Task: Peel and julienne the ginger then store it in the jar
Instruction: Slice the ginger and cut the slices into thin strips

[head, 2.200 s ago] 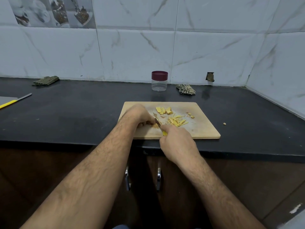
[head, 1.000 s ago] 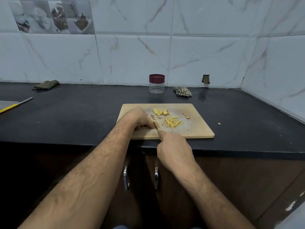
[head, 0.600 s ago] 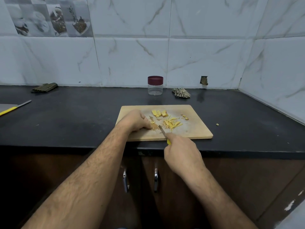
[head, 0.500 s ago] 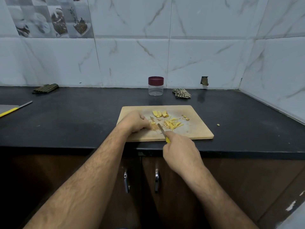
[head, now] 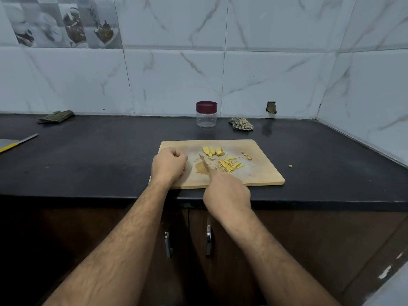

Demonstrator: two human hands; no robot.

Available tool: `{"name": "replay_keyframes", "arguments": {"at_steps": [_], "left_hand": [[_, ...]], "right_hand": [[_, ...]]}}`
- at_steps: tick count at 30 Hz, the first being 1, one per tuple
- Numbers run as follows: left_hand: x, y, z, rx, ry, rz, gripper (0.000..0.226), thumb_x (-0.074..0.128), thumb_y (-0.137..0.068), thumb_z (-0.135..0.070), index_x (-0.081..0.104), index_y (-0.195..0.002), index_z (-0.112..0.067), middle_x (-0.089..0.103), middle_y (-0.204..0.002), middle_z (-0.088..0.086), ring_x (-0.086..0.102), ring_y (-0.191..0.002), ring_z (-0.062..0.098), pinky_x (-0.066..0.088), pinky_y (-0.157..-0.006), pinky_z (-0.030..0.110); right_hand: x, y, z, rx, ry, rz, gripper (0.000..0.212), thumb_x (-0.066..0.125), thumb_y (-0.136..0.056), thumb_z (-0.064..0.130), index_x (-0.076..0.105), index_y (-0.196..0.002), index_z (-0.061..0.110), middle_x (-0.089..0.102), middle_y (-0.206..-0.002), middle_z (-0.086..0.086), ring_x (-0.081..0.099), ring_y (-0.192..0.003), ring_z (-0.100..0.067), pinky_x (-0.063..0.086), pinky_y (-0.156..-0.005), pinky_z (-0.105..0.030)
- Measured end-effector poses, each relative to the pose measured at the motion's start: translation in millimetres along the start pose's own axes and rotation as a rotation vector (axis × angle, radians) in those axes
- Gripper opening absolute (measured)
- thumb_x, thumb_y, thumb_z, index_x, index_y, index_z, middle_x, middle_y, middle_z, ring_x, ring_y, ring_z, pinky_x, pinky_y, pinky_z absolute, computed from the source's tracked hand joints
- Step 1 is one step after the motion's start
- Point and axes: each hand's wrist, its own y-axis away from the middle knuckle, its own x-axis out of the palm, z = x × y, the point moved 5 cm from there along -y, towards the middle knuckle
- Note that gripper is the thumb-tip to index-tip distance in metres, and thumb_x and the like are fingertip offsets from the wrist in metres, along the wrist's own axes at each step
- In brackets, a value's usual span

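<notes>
Near the centre of the frame, a wooden cutting board (head: pixel 260 173) is laid on the dark bench (head: pixel 99 160), its near edge close to the bench's front edge. On the left part of the board the left hand (head: pixel 169 165) is rested with its fingers curled under; whether anything is held beneath them cannot be told. At the board's near edge the right hand (head: pixel 227 193) is closed around the handle of a small knife (head: pixel 204 164), whose blade is pointed up and to the left over a flat brownish piece of ginger (head: pixel 201 168). Just right of the blade a loose heap of yellow julienned strips (head: pixel 229 165) is spread on the board, and above it a few thicker ginger slices (head: pixel 213 151) are lined up near the far edge. Small scraps (head: pixel 247 156) are scattered to the right. Above the board, against the tiled wall, a clear jar (head: pixel 206 114) with a maroon lid is stood upright with the lid on, well apart from the ginger. A crumpled cloth (head: pixel 241 124) is seen beside the jar to the right.
</notes>
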Motion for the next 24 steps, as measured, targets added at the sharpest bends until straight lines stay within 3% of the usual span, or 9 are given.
{"name": "replay_keyframes", "arguments": {"at_steps": [3,9,12,20,24], "left_hand": [[0,0,0,0.006,-0.013,-0.01,0.022,0.052,-0.081,-0.022,0.067,-0.073,-0.009,0.07,-0.06,-0.002,0.064,-0.059,0.016,0.059,-0.072,0.036],[1,2,-3,0.017,-0.058,-0.026,0.023,0.052,-0.082,-0.023,0.066,-0.072,-0.009,0.07,-0.063,0.0,0.068,-0.071,0.021,0.057,-0.072,0.037],[1,2,-3,0.018,-0.07,-0.028,0.022,0.052,-0.082,-0.024,0.067,-0.073,-0.01,0.071,-0.066,0.001,0.068,-0.072,0.021,0.057,-0.072,0.037],[2,2,-4,0.039,-0.124,-0.027,0.021,0.052,-0.083,-0.025,0.066,-0.07,-0.016,0.07,-0.07,-0.003,0.066,-0.077,0.02,0.053,-0.069,0.032],[3,3,-5,0.048,-0.153,-0.019,0.021,0.052,-0.084,-0.026,0.066,-0.071,-0.016,0.07,-0.072,-0.003,0.065,-0.079,0.02,0.05,-0.068,0.031]], "right_hand": [[-4,6,-17,0.052,-0.018,-0.019,0.054,0.045,-0.091,0.007,0.045,-0.142,0.024,0.065,-0.099,-0.003,0.051,-0.081,-0.021,0.04,-0.063,-0.031],[-9,9,-21,0.034,-0.064,-0.077,0.058,0.041,-0.092,0.01,0.041,-0.146,0.031,0.06,-0.09,0.002,0.05,-0.079,-0.019,0.039,-0.062,-0.031],[-7,9,-18,0.024,-0.04,-0.048,0.049,0.041,-0.093,0.012,0.048,-0.139,0.027,0.064,-0.101,-0.001,0.05,-0.084,-0.021,0.038,-0.066,-0.032],[-15,1,-32,0.07,-0.102,-0.016,0.054,0.041,-0.095,0.016,0.041,-0.147,0.033,0.064,-0.12,-0.001,0.057,-0.106,-0.024,0.048,-0.081,-0.036],[-19,-10,-36,0.093,-0.129,-0.03,0.055,0.042,-0.093,0.014,0.044,-0.145,0.03,0.064,-0.121,-0.002,0.056,-0.109,-0.026,0.046,-0.08,-0.035]]}}
